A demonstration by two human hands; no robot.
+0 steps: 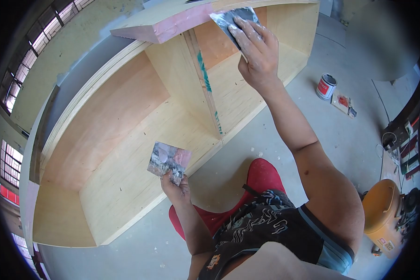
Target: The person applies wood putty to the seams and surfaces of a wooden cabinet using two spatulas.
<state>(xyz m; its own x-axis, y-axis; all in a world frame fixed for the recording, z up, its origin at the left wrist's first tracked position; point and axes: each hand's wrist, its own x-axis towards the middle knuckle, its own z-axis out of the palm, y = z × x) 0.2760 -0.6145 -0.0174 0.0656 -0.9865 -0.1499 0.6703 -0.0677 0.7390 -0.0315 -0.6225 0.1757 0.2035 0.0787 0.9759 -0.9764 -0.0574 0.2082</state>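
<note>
In the head view, my left hand (176, 186) grips a small square putty board (169, 158) smeared with grey, white and pink filler. It is held in front of the open wooden cabinet (126, 186). My right hand (259, 53) is raised at the cabinet's upper edge, its fingers pressed on a flat, dark putty spreader (235, 27) with whitish smears. The spreader lies against or very near the end of the pink-coated edge strip (182, 22); its exact contact is hidden. White residue coats my right fingers.
An open tin (326, 87) with a red and white label stands on the grey floor, beside a stained scrap board (343, 103). At the lower right are a yellow container (381, 210) and cluttered shelves (410, 149). Barred windows (32, 51) line the left wall.
</note>
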